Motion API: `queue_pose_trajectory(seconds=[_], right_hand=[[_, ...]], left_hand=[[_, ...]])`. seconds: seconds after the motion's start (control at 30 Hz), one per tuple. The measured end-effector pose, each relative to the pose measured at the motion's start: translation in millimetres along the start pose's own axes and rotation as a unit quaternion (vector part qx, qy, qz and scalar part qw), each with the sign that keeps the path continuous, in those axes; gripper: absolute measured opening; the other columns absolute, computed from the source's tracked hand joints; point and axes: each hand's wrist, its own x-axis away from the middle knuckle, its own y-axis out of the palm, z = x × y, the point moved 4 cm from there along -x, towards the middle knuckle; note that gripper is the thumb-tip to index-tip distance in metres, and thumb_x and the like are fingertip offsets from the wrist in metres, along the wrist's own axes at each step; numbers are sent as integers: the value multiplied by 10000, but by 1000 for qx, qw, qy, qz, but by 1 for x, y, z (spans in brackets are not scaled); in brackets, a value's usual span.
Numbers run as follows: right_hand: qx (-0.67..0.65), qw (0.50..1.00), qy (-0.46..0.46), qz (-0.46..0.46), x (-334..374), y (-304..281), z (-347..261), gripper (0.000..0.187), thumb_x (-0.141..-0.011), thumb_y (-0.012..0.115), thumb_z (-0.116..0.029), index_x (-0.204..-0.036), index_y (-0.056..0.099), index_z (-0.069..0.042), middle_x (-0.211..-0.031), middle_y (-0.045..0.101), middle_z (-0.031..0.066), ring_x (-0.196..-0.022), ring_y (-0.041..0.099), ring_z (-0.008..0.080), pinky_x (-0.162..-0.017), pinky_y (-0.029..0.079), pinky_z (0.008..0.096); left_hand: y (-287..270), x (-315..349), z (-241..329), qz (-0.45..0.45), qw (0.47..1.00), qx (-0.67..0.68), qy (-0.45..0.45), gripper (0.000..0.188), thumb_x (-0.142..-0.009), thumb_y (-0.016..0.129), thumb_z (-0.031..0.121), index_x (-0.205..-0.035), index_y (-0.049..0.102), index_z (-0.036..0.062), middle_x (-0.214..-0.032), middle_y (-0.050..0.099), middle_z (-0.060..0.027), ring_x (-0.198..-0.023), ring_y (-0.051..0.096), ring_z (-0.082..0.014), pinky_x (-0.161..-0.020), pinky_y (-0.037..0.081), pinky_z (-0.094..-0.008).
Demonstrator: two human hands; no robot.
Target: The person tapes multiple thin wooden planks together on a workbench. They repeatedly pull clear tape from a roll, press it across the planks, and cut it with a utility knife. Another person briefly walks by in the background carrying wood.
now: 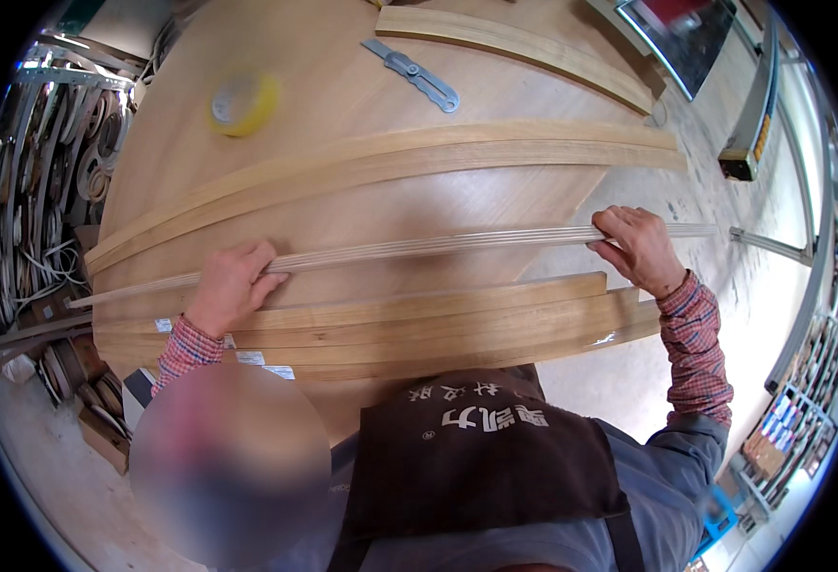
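Planks (390, 329) at near edge | hands grip moulding strip (419, 246) ends

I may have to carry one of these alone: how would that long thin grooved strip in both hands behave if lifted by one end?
The grooved strip is very long and slender, so it would probably sag and whip if held at one end. The left hand and right hand grip it far apart, which suits that. It looks light, and thin enough to perhaps snap if bent hard.

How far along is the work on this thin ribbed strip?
Done: wider boards lie stacked at the near table edge. In hand: left hand and right hand grip the strip near its ends, over the table. Left: tape roll and knife lie untouched.
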Motion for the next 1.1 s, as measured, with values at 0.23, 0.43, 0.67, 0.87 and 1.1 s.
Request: queue_pose_trajectory(seconds=[0.23, 0.43, 0.67, 0.87, 1.1], right_hand=[[-3, 996, 85, -35, -7, -3, 22, 365, -883, 805, -210, -1160, 643, -36, -1101, 679, 168, -1051, 653, 395, -907, 511, 471], [110, 989, 30, 96, 22, -5, -40, 633, -849, 817, -301, -1359, 575, -14, -1331, 610, 159, -1287, 556, 371, -1059, 464, 500], [65, 996, 15, -63, 99, 69, -92, 858, -901, 625, -643, -1481, 501, -25, -1536, 490, 183, -1479, 397, 428, -1181, 341, 592], [158, 986, 43, -13, 156, 125, -83, 698, -951, 711, -400, -1528, 480, -83, -1599, 449, 178, -1525, 344, 460, -1197, 298, 647], [185, 978, 43, 87, 104, 127, -86, 639, -959, 596, -50, -1573, 415, -59, -1631, 424, 191, -1547, 332, 463, -1257, 227, 622]], left_hand=[[-2, -12, 1, 1, 998, -63, -24, 297, -879, 774, 227, -1065, 619, 54, -1111, 651, -142, -1030, 629, -388, -806, 530, -498], [19, 25, 10, 100, 984, -149, -21, 568, -889, 775, 259, -1367, 589, 17, -1398, 570, -190, -1231, 573, -426, -974, 533, -496], [90, 113, 37, 69, 995, -77, 5, 870, -874, 764, 501, -1532, 454, 23, -1596, 403, -257, -1461, 388, -524, -1176, 329, -660], [157, 144, 64, 142, 987, -75, 6, 1046, -856, 730, 657, -1576, 380, -16, -1658, 309, -279, -1523, 291, -535, -1200, 206, -733], [158, 130, 69, 202, 977, -73, -21, 1049, -823, 760, 636, -1560, 397, -16, -1635, 338, -283, -1514, 314, -529, -1198, 213, -730]])
